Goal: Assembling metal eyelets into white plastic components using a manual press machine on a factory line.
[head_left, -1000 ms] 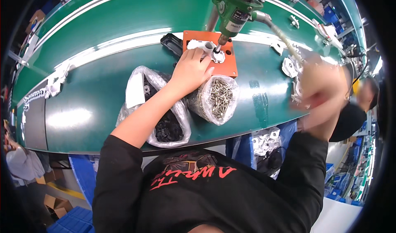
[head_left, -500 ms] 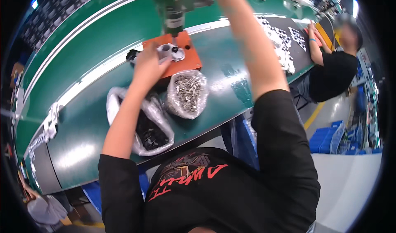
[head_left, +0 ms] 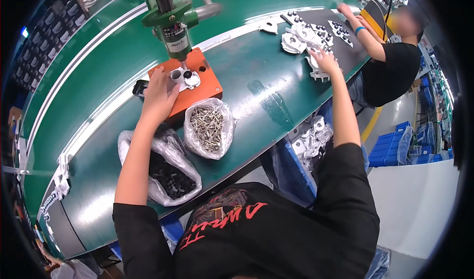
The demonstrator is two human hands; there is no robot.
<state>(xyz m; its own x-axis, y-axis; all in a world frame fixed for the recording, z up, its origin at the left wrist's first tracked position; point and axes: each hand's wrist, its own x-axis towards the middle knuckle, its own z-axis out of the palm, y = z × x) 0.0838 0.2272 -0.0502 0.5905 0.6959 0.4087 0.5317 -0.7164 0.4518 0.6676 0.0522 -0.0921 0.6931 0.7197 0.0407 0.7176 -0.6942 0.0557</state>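
My left hand [head_left: 160,93] holds a white plastic part [head_left: 178,76] with its fingers and thumb at the left side of an orange block [head_left: 203,85]. A round black piece [head_left: 187,74] sits on that part, just under the tip of a green press [head_left: 173,24]. Over to the right, my right hand [head_left: 325,61] rests on the near end of a pile of white plastic parts [head_left: 295,42], its fingers apart. Whether a part lies under its fingertips is partly hidden.
A clear bag of small metal pins [head_left: 208,128] and a bag of black pieces [head_left: 170,177] stand near the table edge. Below the edge is a blue bin of white parts [head_left: 312,138]. A co-worker [head_left: 395,76] sits at the right. A black object [head_left: 140,87] lies beside the block.
My right hand has come down from the top of the press to the white parts at the right. The left hand stays at the block. My view has shifted.
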